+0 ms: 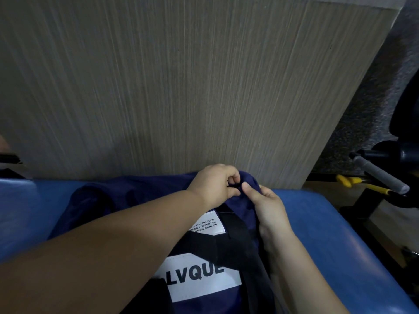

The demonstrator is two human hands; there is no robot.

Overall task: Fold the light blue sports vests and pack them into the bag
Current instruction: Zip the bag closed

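At far end of navy bag (102, 200), on blue bench (328, 223) | left hand (213, 184) pinches small dark tab (237, 186), right hand (267, 205) grips bag cloth beside it | vests not visible | risk: slack cloth jams tab if yanked

One navy blue fabric bag (127, 193) is counted, set on one blue padded bench top (328, 223). Two white rectangular labels are counted on the bag: one large printed label (204, 282) at the near side and one small printed label (209, 225) farther off. Two bare hands are counted at the far edge of the bag: one left hand (213, 186) and one right hand (267, 207). One wood-grain panel (181, 87) is counted at the far side. One grey-gripped bar (381, 175) is counted at the right. The number of black straps (226, 243) cannot be determined.
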